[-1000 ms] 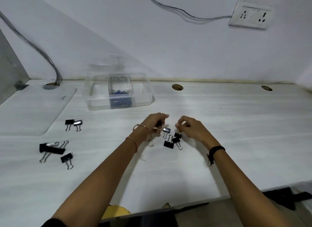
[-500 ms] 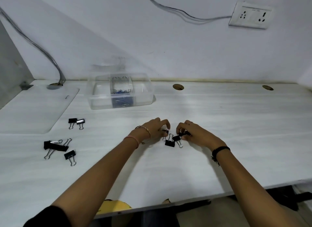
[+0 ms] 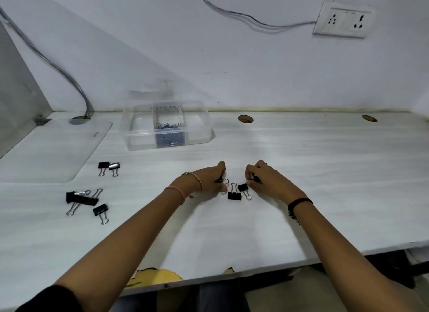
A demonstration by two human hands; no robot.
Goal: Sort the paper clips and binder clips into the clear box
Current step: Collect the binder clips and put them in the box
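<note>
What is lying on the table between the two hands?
In the head view, a black binder clip and a second clip lie on the table between the left hand and the right hand.

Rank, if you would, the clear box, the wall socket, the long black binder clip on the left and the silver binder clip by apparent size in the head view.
1. clear box
2. wall socket, though it sits farther from the camera
3. long binder clip
4. silver binder clip
</note>
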